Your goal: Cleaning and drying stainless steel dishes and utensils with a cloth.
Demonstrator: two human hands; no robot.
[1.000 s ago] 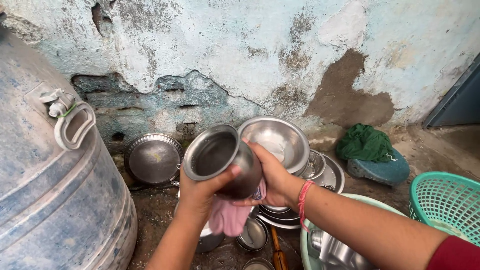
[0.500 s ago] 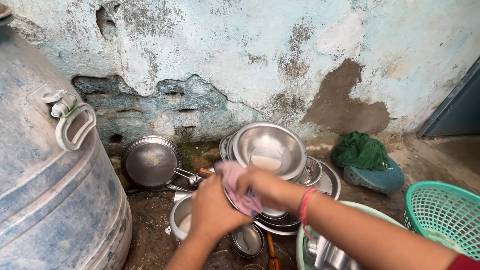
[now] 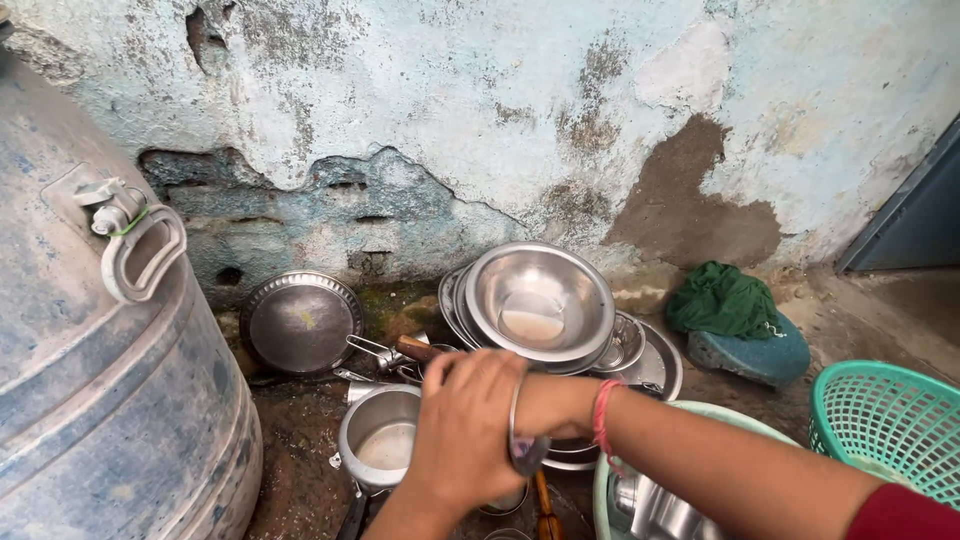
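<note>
- Left hand (image 3: pixel 462 430) lies palm down over a steel vessel (image 3: pixel 518 440), fingers curled on it; only its rim edge shows, low in the centre above the floor
- Right hand (image 3: pixel 545 400) is mostly hidden behind the left; its grip cannot be told
- Just left stands a pot (image 3: pixel 380 440); behind, a big bowl (image 3: pixel 538 300) atop stacked plates; a drum (image 3: pixel 110 390) far left; a green basket (image 3: pixel 890 420) right

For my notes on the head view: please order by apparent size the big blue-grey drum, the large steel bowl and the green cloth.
1. Blue-grey drum, though nearest the camera.
2. Large steel bowl.
3. Green cloth.
</note>
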